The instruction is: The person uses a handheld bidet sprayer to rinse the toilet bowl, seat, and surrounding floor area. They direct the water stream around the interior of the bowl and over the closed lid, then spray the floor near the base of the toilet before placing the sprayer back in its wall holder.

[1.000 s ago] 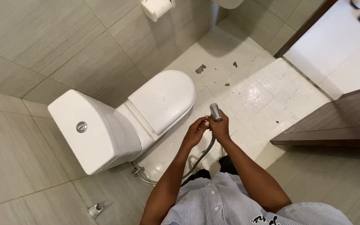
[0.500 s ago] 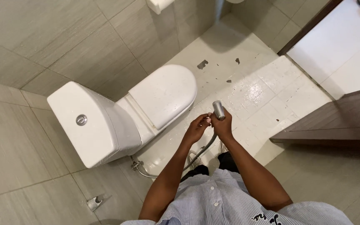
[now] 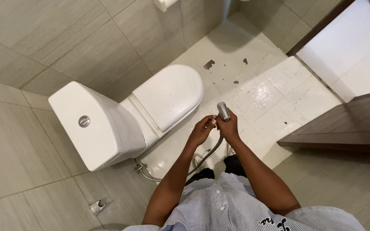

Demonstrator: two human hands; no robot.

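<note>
My right hand grips a chrome bidet sprayer, its head pointing up and away over the floor. My left hand touches the sprayer's handle just below the head, fingers curled at it. A flexible metal hose runs from the sprayer down to a wall valve beside the toilet. The white toilet stands left of my hands with its lid closed, and its cistern has a round flush button on top.
Grey tiled walls surround the toilet. The white floor tiles are wet with dark specks. A brown wooden door stands at the right. A paper roll holder shows at the top edge, and a small wall bracket sits low left.
Both hands stay on the sprayer. The view has shifted slightly, so the toilet and hands sit a little lower and to the right in frame.
</note>
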